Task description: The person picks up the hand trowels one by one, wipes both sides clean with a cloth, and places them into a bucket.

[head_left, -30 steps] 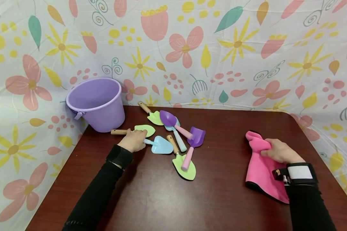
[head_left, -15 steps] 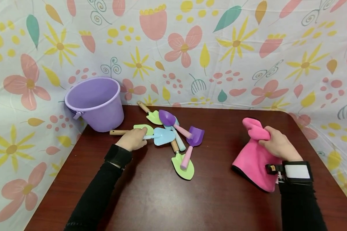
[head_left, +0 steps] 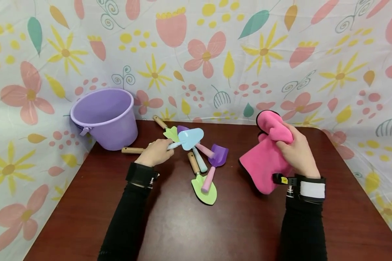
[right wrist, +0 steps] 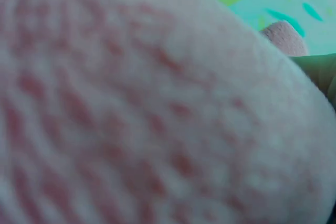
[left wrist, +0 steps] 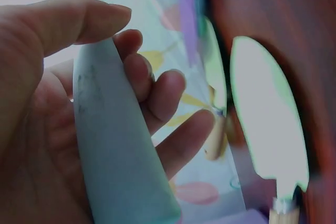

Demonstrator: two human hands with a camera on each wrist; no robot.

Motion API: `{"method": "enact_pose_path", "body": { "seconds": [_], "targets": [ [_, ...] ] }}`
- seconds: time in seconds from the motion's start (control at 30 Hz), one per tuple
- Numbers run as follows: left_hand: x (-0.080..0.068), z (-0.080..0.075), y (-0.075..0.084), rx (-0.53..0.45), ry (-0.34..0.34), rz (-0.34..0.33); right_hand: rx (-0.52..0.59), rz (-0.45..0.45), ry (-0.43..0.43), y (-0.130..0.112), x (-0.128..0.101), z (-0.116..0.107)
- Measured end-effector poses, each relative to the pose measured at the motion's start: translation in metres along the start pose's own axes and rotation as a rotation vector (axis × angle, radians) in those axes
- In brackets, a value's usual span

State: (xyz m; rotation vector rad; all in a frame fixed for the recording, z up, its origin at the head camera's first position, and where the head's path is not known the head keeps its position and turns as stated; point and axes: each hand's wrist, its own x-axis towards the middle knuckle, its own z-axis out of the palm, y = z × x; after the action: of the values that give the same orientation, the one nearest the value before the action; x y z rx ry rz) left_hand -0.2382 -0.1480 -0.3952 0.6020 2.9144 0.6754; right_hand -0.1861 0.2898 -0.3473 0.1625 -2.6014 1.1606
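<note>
Head view: left hand (head_left: 155,152) grasping blue trowel (head_left: 191,138) by handle, seemingly for control, blade over tool pile (head_left: 200,159). Right hand (head_left: 298,150) gripping bunched pink cloth (head_left: 264,165) near top, so lower part hangs. Purple bucket (head_left: 119,128) upright, back left. Surface: dark reddish-brown table (head_left: 248,232), glossy. Room: floral sheet (head_left: 274,76) behind. Left wrist: thumb and fingers round handle; green trowel (left wrist: 268,108) beside. Right wrist: blurred cloth fills most of view, floral sheet in corner; grip itself, can't tell.

left hand (head_left: 155,153): gripped blue trowel (head_left: 191,138) by handle (head_left: 174,145)
right hand (head_left: 297,150): held pink cloth (head_left: 266,159), bunched at top
bucket (head_left: 117,131): stood upright, back left of table (head_left: 183,232)
purple shovel (head_left: 219,156): lay with pink handle (head_left: 209,179) across green trowel (head_left: 198,183)
</note>
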Motion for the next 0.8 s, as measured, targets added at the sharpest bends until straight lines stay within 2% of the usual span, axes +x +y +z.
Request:
{"method": "enact_pose_path", "body": {
  "seconds": [0.17, 0.27, 0.43, 0.67, 0.8],
  "targets": [
    [0.010, 0.002, 0.013, -0.084, 0.037, 0.065, 0.092, -0.015, 0.156, -0.023, 0.002, 0.010],
    [0.015, 0.002, 0.020, -0.104, 0.061, 0.076, 0.167, -0.018, 0.212, -0.036, 0.003, 0.015],
    [0.018, -0.001, 0.027, -0.146, 0.074, 0.059, 0.236, -0.010, 0.230, -0.057, 0.003, 0.020],
    [0.020, -0.008, 0.037, -0.232, 0.119, 0.067, 0.198, -0.087, 0.240, -0.070, 0.005, 0.036],
    [0.022, -0.009, 0.047, -0.280, 0.110, 0.084, 0.162, -0.111, 0.264, -0.078, 0.006, 0.049]
  ]
}}
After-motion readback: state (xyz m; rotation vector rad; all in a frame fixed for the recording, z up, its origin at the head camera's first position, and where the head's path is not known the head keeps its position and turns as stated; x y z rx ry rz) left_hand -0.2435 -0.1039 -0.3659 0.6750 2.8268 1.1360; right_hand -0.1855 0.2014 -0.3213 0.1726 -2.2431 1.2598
